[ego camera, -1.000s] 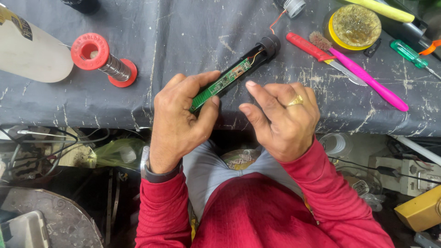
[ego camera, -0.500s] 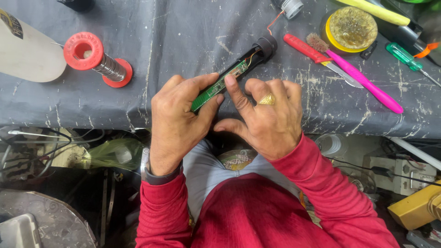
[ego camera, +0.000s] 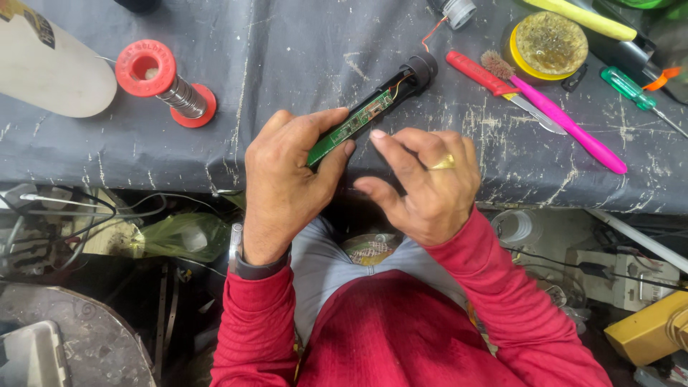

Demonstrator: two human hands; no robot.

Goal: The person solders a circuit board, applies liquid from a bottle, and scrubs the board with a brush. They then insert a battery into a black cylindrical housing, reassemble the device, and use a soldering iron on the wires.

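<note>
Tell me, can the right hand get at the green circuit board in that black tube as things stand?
Probably yes. The right hand hovers beside the black tube, its forefinger tip almost at the green circuit board. The board's upper face lies bare; only the left hand grips the tube's near end, covering that part.

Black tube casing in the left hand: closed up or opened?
Opened. The black tube casing shows its green circuit board bare along its length, with thin wires near the cap. The left hand holds it.
</note>
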